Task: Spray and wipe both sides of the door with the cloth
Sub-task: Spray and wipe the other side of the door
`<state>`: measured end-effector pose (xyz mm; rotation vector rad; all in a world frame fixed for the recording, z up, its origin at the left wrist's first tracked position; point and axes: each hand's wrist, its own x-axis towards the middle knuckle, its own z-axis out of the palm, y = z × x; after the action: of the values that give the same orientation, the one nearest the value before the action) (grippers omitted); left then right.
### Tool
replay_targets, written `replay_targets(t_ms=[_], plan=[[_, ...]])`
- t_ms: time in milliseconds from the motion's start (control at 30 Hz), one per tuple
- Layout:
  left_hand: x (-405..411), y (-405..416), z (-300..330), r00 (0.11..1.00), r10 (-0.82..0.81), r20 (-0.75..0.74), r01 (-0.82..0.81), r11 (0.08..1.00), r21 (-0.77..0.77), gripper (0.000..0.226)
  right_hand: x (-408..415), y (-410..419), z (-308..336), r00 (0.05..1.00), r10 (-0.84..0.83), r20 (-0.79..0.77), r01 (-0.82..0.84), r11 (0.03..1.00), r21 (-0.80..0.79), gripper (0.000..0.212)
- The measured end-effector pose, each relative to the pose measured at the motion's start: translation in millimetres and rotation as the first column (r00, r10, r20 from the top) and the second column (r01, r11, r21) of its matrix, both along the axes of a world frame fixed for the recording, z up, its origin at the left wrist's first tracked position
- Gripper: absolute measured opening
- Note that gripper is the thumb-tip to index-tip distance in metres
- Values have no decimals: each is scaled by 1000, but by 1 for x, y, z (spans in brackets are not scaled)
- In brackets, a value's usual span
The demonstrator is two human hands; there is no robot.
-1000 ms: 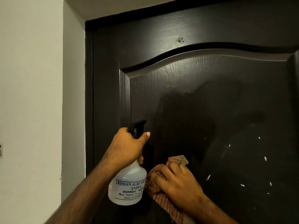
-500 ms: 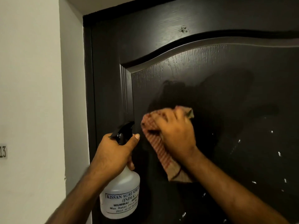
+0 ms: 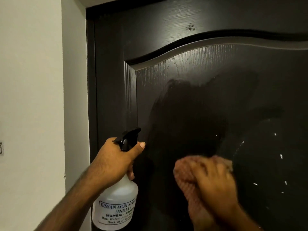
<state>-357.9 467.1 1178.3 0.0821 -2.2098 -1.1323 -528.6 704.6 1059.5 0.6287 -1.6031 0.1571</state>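
A dark brown panelled door (image 3: 191, 84) fills most of the view, with a wet, darker smear across its arched panel. My left hand (image 3: 113, 162) grips the neck of a translucent white spray bottle (image 3: 116, 205) with a black trigger head, held just in front of the door's left stile. My right hand (image 3: 215, 182) presses a reddish striped cloth (image 3: 185, 174) flat against the panel, low and right of the bottle. The hand is motion-blurred. White droplets speckle the panel to its right.
A white wall (image 3: 33, 97) and grey reveal stand left of the dark door frame (image 3: 90, 80). A small number plate (image 3: 1, 148) shows at the wall's left edge.
My right hand has swept the cloth down and to the right from the panel's upper left, after an upward stroke before that. The spray bottle has stayed nearly in place.
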Motion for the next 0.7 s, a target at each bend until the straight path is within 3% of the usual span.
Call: replay_targets(t_ms=[67,167,267,467,600,633,700], plan=[[-4,7,1,1000,-31,-2,31,999,-14,24,-14,23,64,994,-107,34,112,974,-198,33],[-16,24,-1,994,-111,8,111,994,-20,21,-18,43,140,995,-79,68,101,887,-450,29],[-30,42,-3,985,-173,-8,172,985,-28,28,-17,39,152,993,-110,52,121,837,-534,29],[-60,78,-5,970,-239,-47,237,971,-32,28,-15,11,-5,991,-3,136,25,987,-161,35],[-75,104,-8,946,-323,2,323,946,-13,24,-4,15,-99,966,-2,257,-52,978,203,33],[-78,110,-9,940,-340,21,340,941,0,26,-5,21,-104,968,-20,252,-47,965,257,32],[-86,127,-13,930,-359,74,360,933,7,33,-10,46,-92,983,-13,180,-24,979,205,28]])
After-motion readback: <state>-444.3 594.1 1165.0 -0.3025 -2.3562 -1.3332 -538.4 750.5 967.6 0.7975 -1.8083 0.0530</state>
